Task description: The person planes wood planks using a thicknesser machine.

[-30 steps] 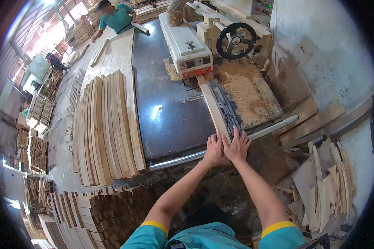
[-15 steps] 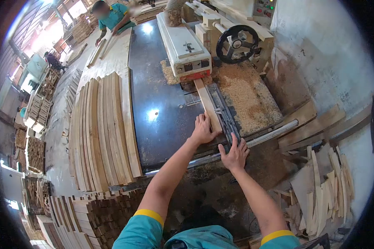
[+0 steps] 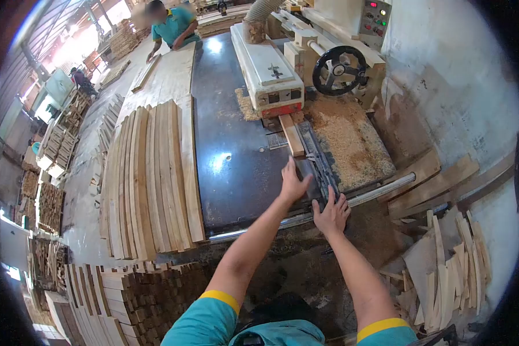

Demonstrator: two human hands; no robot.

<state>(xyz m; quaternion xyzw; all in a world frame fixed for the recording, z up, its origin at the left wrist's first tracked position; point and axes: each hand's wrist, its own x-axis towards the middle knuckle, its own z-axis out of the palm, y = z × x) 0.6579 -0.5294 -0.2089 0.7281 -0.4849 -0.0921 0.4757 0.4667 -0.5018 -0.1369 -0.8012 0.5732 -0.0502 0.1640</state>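
A wooden strip lies on the dark machine table, its far end under the white machine head. Just short of the strip's near end is my left hand, its fingers apart and nothing in it. My right hand rests with spread fingers at the near end of the dark metal guide, which runs along the right side of the strip.
Long boards lie side by side left of the machine table. A co-worker leans over the far end. A black handwheel, sawdust and a metal rail are at the right. Offcuts lean lower right.
The strip has moved forward, further under the machine head. My left hand has come off it. The co-worker now has one strip in front instead of two. The whole view has shifted slightly.
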